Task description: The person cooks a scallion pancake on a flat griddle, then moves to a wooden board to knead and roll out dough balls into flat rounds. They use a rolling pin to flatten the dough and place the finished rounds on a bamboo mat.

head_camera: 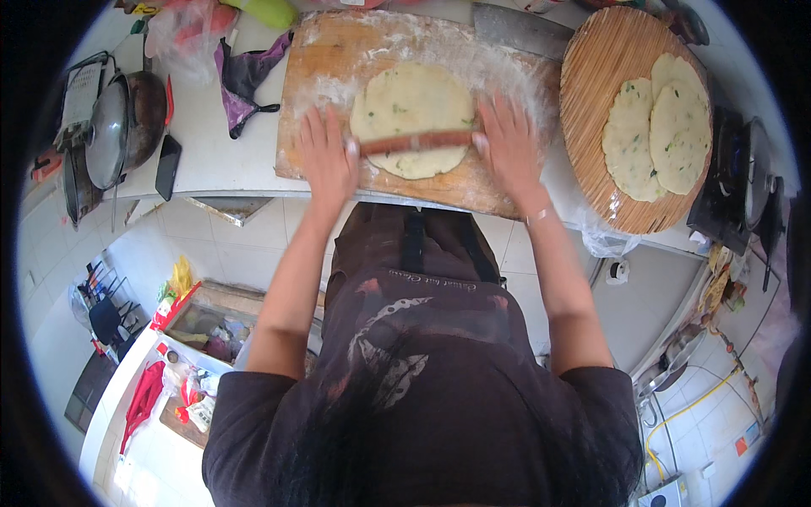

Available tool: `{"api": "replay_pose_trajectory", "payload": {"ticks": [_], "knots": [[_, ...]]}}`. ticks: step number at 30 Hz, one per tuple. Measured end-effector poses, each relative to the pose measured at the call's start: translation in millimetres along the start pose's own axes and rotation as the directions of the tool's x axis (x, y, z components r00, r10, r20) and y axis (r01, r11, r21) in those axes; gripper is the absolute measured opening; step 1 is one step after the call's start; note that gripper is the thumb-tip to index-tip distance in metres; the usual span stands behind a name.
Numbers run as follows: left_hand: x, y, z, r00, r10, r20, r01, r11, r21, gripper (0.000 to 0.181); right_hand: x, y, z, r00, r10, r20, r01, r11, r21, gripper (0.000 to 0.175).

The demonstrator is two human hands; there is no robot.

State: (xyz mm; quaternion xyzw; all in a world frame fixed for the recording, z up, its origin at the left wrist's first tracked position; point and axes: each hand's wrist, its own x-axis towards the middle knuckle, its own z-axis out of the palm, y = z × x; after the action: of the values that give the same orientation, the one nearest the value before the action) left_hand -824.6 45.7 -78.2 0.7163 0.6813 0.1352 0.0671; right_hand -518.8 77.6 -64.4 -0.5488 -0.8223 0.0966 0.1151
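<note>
A wooden rolling pin point(418, 142), blurred, lies across the lower part of a round flat dough sheet point(415, 95) with green flecks. My left hand point(328, 152) is over the pin's left end, fingers stretched forward. Over its right end lies my right hand point(510, 149), fingers also extended. Both palms hide the ends of the pin. Under the dough is a floured wooden board point(317, 38). To the right, several similar dough rounds point(681, 136) overlap on a round slatted tray point(595, 70).
A cleaver blade point(523, 28) lies behind the board's right side. On the left are a dark purple cloth point(247, 82), a red-handled knife point(168, 161) and a lidded pan point(108, 133). Beyond the tray at right stands a black stove point(722, 209). The counter's front edge point(253, 193) runs before me.
</note>
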Motion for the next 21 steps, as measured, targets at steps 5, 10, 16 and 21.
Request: {"api": "replay_pose_trajectory", "payload": {"ticks": [5, 10, 16, 21], "knots": [[103, -21, 17, 0.974, 0.023, -0.224, -0.009, 0.998, 0.064, 0.06, 82, 20, 17, 0.976, -0.006, -0.217, -0.015, 0.995, -0.095, 0.059], [46, -19, 10, 0.992, 0.107, -0.069, -0.107, 0.994, -0.008, 0.062, 12, 3, 18, 0.992, 0.099, -0.079, -0.096, 0.994, 0.045, 0.063], [-45, -2, -8, 0.985, 0.166, -0.035, -0.17, 0.962, -0.214, 0.064, -42, -26, -5, 0.994, 0.109, 0.027, -0.111, 0.99, 0.087, 0.063], [52, -17, 9, 0.988, 0.042, -0.149, -0.046, 0.999, -0.025, 0.057, 75, 18, 25, 0.989, -0.047, -0.138, 0.04, 0.998, -0.056, 0.062]]}}
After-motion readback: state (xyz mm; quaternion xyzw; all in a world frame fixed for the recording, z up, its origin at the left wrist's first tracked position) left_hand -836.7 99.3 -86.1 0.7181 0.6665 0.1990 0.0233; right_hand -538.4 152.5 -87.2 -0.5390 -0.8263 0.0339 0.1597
